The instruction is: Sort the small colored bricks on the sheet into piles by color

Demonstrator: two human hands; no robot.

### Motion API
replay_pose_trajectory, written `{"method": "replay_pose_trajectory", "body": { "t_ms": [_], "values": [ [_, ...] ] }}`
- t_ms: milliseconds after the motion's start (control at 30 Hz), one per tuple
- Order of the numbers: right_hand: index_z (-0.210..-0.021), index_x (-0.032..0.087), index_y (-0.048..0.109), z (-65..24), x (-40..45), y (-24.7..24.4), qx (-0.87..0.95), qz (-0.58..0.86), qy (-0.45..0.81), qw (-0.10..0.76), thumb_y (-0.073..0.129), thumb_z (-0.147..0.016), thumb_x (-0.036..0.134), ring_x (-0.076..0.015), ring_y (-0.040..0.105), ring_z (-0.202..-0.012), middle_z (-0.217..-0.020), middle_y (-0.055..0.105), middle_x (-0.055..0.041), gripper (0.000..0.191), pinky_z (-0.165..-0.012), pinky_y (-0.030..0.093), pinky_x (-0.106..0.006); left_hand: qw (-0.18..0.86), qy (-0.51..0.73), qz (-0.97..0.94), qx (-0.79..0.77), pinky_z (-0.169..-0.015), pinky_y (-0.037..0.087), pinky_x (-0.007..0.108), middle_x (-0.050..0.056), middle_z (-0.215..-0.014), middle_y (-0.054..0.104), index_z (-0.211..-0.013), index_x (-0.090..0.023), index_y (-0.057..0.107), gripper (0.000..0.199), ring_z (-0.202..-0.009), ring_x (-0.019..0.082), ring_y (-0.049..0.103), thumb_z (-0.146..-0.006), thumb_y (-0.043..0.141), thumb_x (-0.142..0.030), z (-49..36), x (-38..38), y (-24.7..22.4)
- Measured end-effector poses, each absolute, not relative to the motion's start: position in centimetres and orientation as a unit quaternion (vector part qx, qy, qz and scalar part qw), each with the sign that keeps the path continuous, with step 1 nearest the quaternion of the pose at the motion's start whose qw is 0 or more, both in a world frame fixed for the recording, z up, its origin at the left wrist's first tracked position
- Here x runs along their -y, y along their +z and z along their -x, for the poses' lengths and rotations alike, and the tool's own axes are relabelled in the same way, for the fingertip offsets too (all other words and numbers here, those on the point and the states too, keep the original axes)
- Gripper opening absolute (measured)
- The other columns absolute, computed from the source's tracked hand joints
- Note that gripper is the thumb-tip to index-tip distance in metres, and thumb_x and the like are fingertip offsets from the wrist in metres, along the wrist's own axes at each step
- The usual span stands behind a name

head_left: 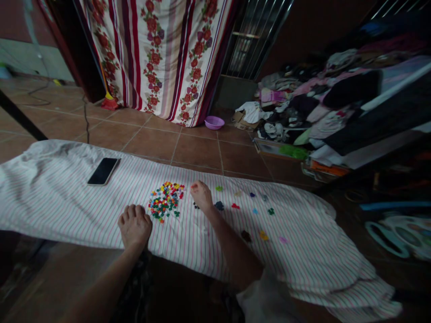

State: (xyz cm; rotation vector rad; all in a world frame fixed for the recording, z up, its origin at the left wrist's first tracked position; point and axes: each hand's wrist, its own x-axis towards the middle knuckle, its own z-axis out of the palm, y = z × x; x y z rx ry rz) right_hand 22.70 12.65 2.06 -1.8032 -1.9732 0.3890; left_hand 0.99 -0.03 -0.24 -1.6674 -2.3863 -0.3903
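Note:
My right hand (202, 196) is just right of a mixed pile of small colourful pieces (166, 199). Its fingers are pinched together, with a small reddish piece showing at the tips. My left hand (135, 225) lies palm down on the striped cloth (84, 206), left of the pile, with its fingers a little apart and nothing visible in them. Right of my right hand, small same-coloured groups lie apart: light green (219, 188), dark grey (219, 206), red (235, 206), dark green (271, 211), brown (246, 236), yellow (263, 235) and pink (283, 240). My right hand partly covers a black group (196, 205).
A phone (103, 171) lies on the cloth at the left. Beyond the cloth are a tiled floor (195, 148), a purple basin (214, 122), a floral curtain (158, 58) and a red broom (109, 102). Heaped clothes (303, 98) fill the right side.

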Motion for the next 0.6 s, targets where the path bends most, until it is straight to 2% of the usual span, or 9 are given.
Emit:
{"method": "replay_pose_trajectory", "body": {
  "t_ms": [133,333,500,600],
  "values": [
    [-0.099,0.018,0.065,-26.8,-13.3,2.1,0.674,0.713,0.108,0.161,0.051,-0.089,0.012,-0.0177,0.062,-0.098,-0.102,0.069,-0.0088,0.018,-0.082,0.042,-0.025,0.101,-0.128,0.564,0.809,-0.095,0.033,0.043,0.014,-0.115,0.059,-0.101,-0.015,0.057,0.025,-0.117,0.029,0.049,-0.089,0.038,-0.026,-1.0,0.1,-0.1],
    [-0.099,0.017,0.066,-27.3,-14.2,1.5,0.680,0.714,0.120,0.116,0.047,-0.089,0.006,-0.0171,0.062,-0.099,-0.103,0.069,-0.0086,0.025,-0.084,0.042,-0.025,0.100,-0.128,0.564,0.810,-0.095,0.033,0.043,0.015,-0.118,0.058,-0.103,-0.014,0.057,0.026,-0.118,0.029,0.048,-0.089,0.039,-0.026,-1.0,-0.1,-0.3],
    [-0.095,0.016,0.067,-26.8,-14.6,1.2,0.683,0.704,0.132,0.144,0.045,-0.085,0.002,-0.0165,0.062,-0.099,-0.101,0.069,-0.0090,0.028,-0.086,0.043,-0.025,0.100,-0.128,0.564,0.810,-0.094,0.032,0.042,0.015,-0.118,0.058,-0.101,-0.015,0.057,0.025,-0.119,0.028,0.047,-0.089,0.038,-0.027,-1.0,-0.1,-0.4],
    [-0.096,0.016,0.067,-26.9,-14.2,1.6,0.683,0.692,0.134,0.192,0.046,-0.084,0.004,-0.0172,0.063,-0.099,-0.102,0.069,-0.0098,0.027,-0.088,0.046,-0.026,0.096,-0.127,0.561,0.812,-0.094,0.033,0.042,0.014,-0.118,0.058,-0.101,-0.015,0.056,0.025,-0.118,0.028,0.048,-0.089,0.038,-0.027,-1.0,-0.1,-0.3]
  ]
}}
